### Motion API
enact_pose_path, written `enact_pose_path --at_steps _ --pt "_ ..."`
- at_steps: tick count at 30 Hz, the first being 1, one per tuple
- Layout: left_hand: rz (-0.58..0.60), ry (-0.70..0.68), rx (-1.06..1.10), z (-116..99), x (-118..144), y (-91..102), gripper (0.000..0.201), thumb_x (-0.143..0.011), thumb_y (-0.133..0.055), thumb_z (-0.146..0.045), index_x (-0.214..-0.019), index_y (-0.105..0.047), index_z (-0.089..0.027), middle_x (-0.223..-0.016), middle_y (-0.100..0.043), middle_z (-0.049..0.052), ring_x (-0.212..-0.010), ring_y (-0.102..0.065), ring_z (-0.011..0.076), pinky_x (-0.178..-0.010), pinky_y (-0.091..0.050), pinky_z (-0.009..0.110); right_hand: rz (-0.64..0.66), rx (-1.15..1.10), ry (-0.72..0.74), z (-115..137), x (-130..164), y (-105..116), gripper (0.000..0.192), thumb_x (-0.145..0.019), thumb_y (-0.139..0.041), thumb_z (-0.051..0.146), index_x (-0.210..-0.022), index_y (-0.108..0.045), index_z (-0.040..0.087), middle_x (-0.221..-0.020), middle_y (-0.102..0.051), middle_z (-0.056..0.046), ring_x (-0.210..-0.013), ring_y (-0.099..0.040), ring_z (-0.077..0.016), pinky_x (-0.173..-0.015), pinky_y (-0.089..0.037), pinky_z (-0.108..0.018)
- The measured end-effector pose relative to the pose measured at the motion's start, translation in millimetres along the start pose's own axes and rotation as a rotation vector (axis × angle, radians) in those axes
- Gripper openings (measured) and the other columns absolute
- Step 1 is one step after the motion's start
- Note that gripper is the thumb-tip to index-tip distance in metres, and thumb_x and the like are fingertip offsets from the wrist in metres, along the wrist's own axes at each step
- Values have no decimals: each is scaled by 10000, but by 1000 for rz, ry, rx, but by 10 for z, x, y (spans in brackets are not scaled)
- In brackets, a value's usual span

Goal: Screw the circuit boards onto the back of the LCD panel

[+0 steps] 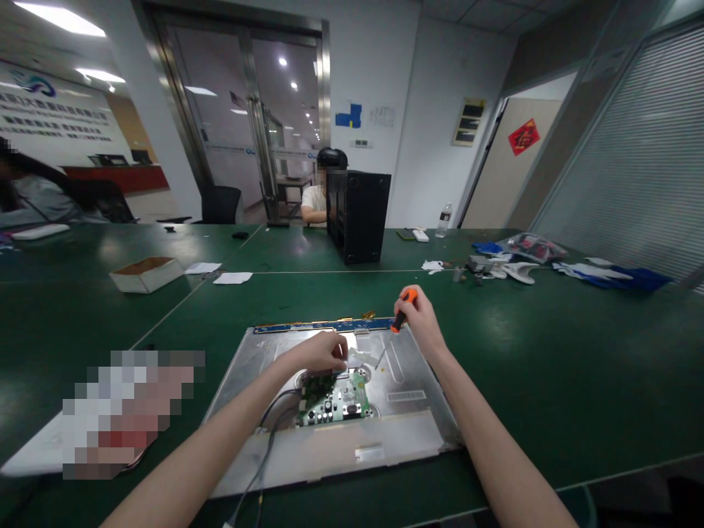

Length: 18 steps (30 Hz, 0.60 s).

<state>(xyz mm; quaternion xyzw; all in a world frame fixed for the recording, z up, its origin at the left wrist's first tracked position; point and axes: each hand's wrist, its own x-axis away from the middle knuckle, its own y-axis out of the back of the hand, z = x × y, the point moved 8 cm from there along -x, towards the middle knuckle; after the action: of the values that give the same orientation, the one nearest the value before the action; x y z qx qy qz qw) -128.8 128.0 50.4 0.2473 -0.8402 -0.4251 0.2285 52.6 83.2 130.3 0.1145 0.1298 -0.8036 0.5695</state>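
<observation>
Right hand point(421, 317) closed in a grip around the orange handle of a screwdriver point(397, 323). Shaft slanting down and leftward from that grip, tip just above the metal back panel point(407, 367), close beside the left fingertips. Long axis of the tool running from upper right to lower left, toward the circuit board point(333, 400). Left hand point(322, 352) pinched shut on a small white piece point(357, 358), probably tape or a connector, too small to tell. Circuit board directly below the left grip, nearer to it than to the right. Grey cables point(269, 440) trailing away toward the near edge. Farther out on the green tabletop point(550, 367): a cardboard box point(146, 273), a black case point(357, 215), gloves point(610, 273).
</observation>
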Motion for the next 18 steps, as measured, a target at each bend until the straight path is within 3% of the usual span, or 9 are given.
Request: enact_pose_path --at_steps 1,3,5,7,11,18 --pt "6 -2 23 5 1 -12 203 -667 -652 -297 -821 -635 -165 -742 -635 1 -659 -572 139 -547 -384 197 69 108 28 53 36 -86 103 -704 -594 239 -764 -513 215 -613 -492 55 -577 -449 -110 -553 -354 -229" --pt "23 -1 67 23 -2 -34 195 -663 -652 -279 -815 -632 -159 -721 -627 -4 -649 -565 134 -539 -381 195 311 567 140 79 159 -377 70 -777 -552 270 -756 -534 206 -645 -513 29 -610 -449 -123 -589 -331 -248" --pt "29 -4 84 43 -8 -43 185 -666 -649 -267 -813 -633 -155 -708 -623 -6 -643 -559 131 -542 -381 196 598 905 176 -110 324 -651 112 -803 -558 307 -819 -568 197 -753 -579 -17 -691 -487 -150 -614 -320 -260" --pt "21 -10 72 63 -18 -40 181 -664 -654 -266 -806 -635 -154 -698 -616 -7 -640 -552 129 -547 -380 198 733 967 148 -307 421 -771 113 -722 -660 269 -788 -611 191 -759 -612 -26 -696 -507 -159 -595 -304 -253" --pt "17 -29 50 93 -38 -44 183 -659 -656 -261 -809 -639 -157 -702 -619 -8 -648 -548 132 -554 -376 200 838 975 108 -573 479 -839 129 -684 -691 252 -796 -670 191 -745 -637 -26 -681 -526 -157 -594 -309 -243" --pt "43 -36 70 90 -36 -50 195 -657 -652 -255 -825 -650 -156 -734 -650 -1 -654 -555 136 -569 -378 212 883 943 100 -673 511 -908 154 -731 -651 275 -845 -679 174 -767 -653 -37 -677 -533 -151 -591 -318 -232"
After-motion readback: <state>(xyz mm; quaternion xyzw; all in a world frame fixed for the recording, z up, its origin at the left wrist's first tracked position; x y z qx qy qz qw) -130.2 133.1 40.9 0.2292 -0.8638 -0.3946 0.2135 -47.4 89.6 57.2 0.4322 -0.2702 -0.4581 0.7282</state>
